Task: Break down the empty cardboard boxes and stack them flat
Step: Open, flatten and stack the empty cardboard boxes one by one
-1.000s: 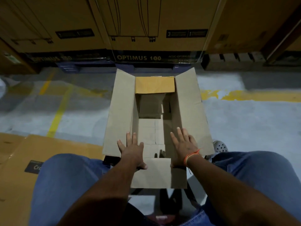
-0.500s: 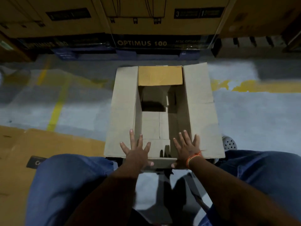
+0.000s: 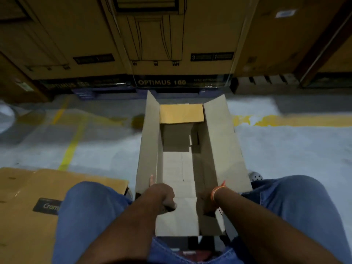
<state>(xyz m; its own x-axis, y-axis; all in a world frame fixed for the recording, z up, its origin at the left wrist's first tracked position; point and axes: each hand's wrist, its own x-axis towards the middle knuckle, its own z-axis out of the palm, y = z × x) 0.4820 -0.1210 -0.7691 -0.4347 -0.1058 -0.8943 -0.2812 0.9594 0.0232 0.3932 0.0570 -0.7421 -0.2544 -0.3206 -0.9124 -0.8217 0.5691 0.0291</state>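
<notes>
An open cardboard box (image 3: 219,141) stands on the floor between my knees, its long side flaps raised and a yellow-brown end flap (image 3: 181,113) at the far side. My left hand (image 3: 162,197) grips the box's near left corner, with fingers curled over the wall and one fingertip showing on the outside. My right hand (image 3: 207,202), with an orange thread at the wrist, curls round the near right corner. The near end flap (image 3: 177,220) lies folded toward me between my wrists.
A flattened cardboard sheet (image 3: 28,197) with a dark label lies on the floor at my left. Large printed cartons (image 3: 162,54) on pallets line the far side. Yellow lines (image 3: 70,149) mark the grey floor. A grey perforated shoe (image 3: 256,176) peeks out beside my right knee.
Both hands went from lying flat with spread fingers on the near edge to curling round the near corners. The side flaps now stand steeper, and the near flap has folded out toward me.
</notes>
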